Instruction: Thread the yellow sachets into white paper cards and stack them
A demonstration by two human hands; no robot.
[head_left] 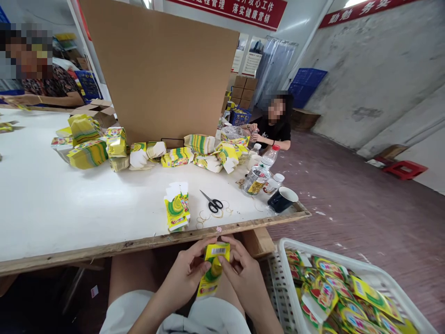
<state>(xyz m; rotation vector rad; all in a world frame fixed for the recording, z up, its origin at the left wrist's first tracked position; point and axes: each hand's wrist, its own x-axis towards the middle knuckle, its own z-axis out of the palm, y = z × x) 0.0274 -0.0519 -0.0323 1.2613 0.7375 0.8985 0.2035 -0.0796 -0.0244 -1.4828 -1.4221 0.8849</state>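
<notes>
Over my lap, just below the table's front edge, both hands pinch one small yellow-and-green printed carton (212, 271). My left hand (184, 276) grips its left side with curled fingers. My right hand (243, 273) holds its upper right corner near the barcode flap. A short stack of the same flat cartons (176, 205) lies on the white table (52, 208) straight ahead. To my right a white plastic basket (351, 264) holds several folded cartons.
Black scissors (212, 202) and loose rubber bands lie near the table edge. A dark mug (283, 199), a jar and bottles (269, 157) stand at the right corner. Carton piles (88, 146) and a big cardboard sheet (160, 69) sit behind. Two other people sit further back.
</notes>
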